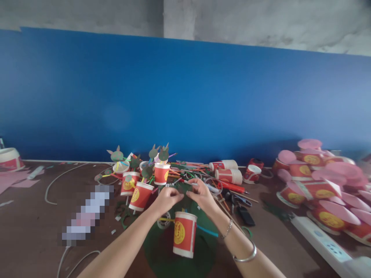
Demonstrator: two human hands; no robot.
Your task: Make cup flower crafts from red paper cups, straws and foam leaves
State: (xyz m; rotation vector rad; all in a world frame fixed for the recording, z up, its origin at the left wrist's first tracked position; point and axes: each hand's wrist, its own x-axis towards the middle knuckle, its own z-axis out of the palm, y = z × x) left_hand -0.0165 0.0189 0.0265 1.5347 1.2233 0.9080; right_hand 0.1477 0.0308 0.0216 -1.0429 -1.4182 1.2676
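Observation:
My left hand (169, 200) hovers above a red-and-white paper cup (184, 233), its thumb and fingers closed in a pinch. Facing it, my right hand (201, 196) has its thumb and forefinger bent toward the left fingertips. What lies between the fingers blends with the dark green behind, and I cannot make it out. The cup stands upright with a yellow strip (165, 219) sticking out on its left and a blue strip (207, 231) on its right. Beneath is a dark green round surface (156, 255). A roll of tape (164, 221) lies behind my left wrist.
Back left stand several cups with green animal heads (141, 196). Coloured sticks (188, 166) and stacked cups (228, 176) lie at the back. Pink-topped cups (330, 216) pile up at right beside a white power strip (321, 241). A black object (245, 216) sits near my right forearm.

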